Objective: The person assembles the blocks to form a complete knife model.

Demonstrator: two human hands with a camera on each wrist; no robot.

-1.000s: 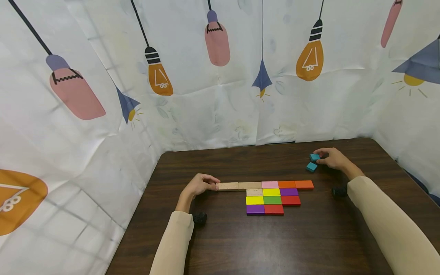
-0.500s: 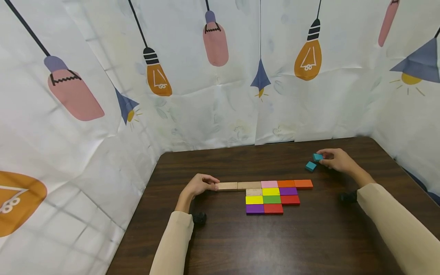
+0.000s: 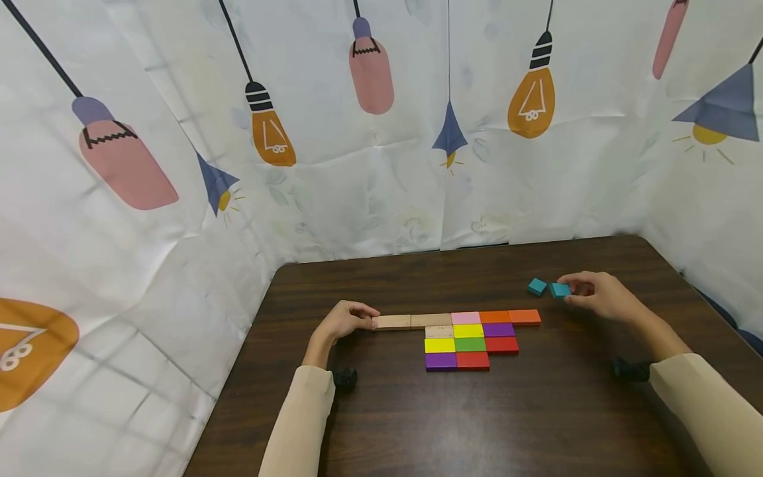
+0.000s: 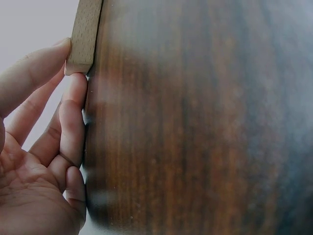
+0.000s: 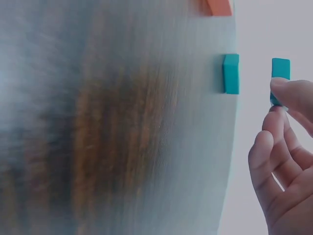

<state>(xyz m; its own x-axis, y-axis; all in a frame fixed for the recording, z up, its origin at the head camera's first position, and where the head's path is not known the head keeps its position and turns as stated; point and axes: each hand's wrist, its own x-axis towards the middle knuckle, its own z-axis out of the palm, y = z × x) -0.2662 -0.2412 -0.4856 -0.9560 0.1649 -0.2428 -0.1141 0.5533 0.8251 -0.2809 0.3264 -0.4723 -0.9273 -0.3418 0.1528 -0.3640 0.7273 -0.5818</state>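
Observation:
Raised off the table, a teal block (image 3: 560, 290) is pinched between the thumb and fingertips of my right hand (image 3: 605, 295). A second teal block (image 3: 537, 286) lies on the table just left of it; the right wrist view shows the held block (image 5: 280, 68) apart from the one lying down (image 5: 231, 74). My left hand (image 3: 346, 320) holds the left end of a plain wooden block (image 3: 391, 322) between thumb and fingers. That block starts a row continuing with another plain block (image 3: 431, 320), a pink block (image 3: 465, 318) and two orange blocks (image 3: 524, 317).
Against the row sit shorter rows of flat blocks: yellow (image 3: 440, 345), green (image 3: 470, 344), purple (image 3: 440, 361), red (image 3: 502, 345) and a plain one (image 3: 438, 332). All lie on a dark wooden table (image 3: 465, 424). A lamp-patterned curtain (image 3: 357, 199) hangs behind it.
My right hand has lifted one teal block and brought it toward me and right, past the other teal block. The left hand stays at the row's end.

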